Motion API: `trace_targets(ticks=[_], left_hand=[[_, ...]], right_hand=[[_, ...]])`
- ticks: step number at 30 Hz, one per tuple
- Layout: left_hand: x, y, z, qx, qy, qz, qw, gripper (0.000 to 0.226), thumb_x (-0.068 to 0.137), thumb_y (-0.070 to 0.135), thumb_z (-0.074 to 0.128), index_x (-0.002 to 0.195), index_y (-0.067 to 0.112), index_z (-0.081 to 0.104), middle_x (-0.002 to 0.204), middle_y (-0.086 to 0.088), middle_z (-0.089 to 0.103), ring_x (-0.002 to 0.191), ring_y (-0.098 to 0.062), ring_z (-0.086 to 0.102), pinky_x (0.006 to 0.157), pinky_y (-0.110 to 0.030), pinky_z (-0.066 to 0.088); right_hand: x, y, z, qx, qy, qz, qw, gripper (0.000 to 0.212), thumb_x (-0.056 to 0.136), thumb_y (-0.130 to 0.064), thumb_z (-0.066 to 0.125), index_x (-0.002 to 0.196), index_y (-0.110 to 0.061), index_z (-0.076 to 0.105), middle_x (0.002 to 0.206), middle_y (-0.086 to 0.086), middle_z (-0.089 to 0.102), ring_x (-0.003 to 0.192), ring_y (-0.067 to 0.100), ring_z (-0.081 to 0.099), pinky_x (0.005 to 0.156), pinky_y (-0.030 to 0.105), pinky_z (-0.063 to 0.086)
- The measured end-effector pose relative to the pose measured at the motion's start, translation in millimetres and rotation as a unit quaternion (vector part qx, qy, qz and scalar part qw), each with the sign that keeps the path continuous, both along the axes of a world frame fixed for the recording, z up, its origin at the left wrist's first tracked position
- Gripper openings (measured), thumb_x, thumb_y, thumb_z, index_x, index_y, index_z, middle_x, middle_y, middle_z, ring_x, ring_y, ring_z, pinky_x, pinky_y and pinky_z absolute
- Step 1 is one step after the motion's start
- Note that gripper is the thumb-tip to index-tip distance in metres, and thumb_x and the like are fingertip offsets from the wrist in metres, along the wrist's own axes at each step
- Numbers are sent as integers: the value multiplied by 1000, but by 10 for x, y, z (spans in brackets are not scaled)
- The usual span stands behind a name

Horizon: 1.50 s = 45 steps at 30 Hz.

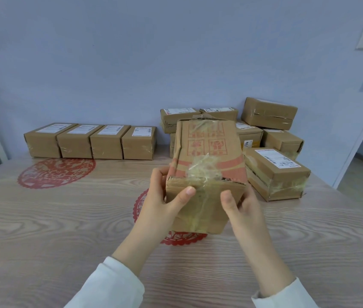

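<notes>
head view: left hand (160, 197), right hand (244, 204) tight round taped box (207, 152) (near edges), wide tabletop (53, 218) leftward

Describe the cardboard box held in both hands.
The cardboard box is brown, worn and dented, with red printed symbols and a red band on its upper face. Crinkled clear tape wraps its near edge and end. It is tilted over the wooden table; the left hand and right hand grip its near end.
</notes>
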State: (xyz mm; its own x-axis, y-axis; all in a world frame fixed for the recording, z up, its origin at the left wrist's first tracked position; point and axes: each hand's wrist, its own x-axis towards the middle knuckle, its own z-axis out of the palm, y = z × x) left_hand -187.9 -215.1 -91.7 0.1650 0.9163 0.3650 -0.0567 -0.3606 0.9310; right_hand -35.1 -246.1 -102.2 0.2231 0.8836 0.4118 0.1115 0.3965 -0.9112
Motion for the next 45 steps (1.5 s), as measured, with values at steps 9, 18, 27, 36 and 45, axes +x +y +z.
trace_targets(ticks=[9, 18, 27, 36, 45], left_hand=[[-62, 16, -15, -28, 12, -6, 1000, 64, 59, 65, 59, 108, 27, 48, 85, 23, 65, 81, 8, 62, 72, -19, 49], [-115, 63, -25, -86, 0, -46, 995, 54, 67, 34, 70, 115, 25, 47, 110, 4, 67, 100, -12, 67, 91, -35, 54], [-81, 83, -55, -69, 16, -20, 997, 64, 60, 37, 72, 116, 25, 42, 98, 7, 71, 88, -11, 69, 72, -22, 54], [-76, 82, -85, -43, 10, -7, 999, 83, 64, 47, 79, 130, 46, 30, 138, 6, 54, 117, -7, 58, 99, -42, 49], [-45, 111, -188, -1, 45, -31, 998, 85, 63, 47, 76, 138, 38, 36, 138, 12, 52, 126, -2, 49, 105, -40, 45]], right_hand=[[-9, -73, 51, -30, 29, 54, 998, 32, 72, -44, 57, 103, -34, 55, 95, -22, 68, 89, -12, 61, 71, 4, 45], [17, -65, 0, -57, 25, 60, 996, 53, 74, -52, 73, 115, -24, 55, 106, -12, 67, 94, -7, 62, 73, 6, 46], [38, -68, -20, -61, 31, 71, 995, 39, 73, -35, 69, 108, -32, 53, 98, -19, 69, 93, -6, 64, 71, 9, 49], [41, -71, -47, -52, 39, 62, 996, 35, 71, -36, 61, 106, -32, 57, 96, -21, 70, 93, -4, 65, 71, 10, 50], [70, -33, -84, -33, 16, 25, 999, 39, 70, -46, 60, 109, -38, 56, 104, -20, 68, 97, -6, 63, 75, 11, 49]])
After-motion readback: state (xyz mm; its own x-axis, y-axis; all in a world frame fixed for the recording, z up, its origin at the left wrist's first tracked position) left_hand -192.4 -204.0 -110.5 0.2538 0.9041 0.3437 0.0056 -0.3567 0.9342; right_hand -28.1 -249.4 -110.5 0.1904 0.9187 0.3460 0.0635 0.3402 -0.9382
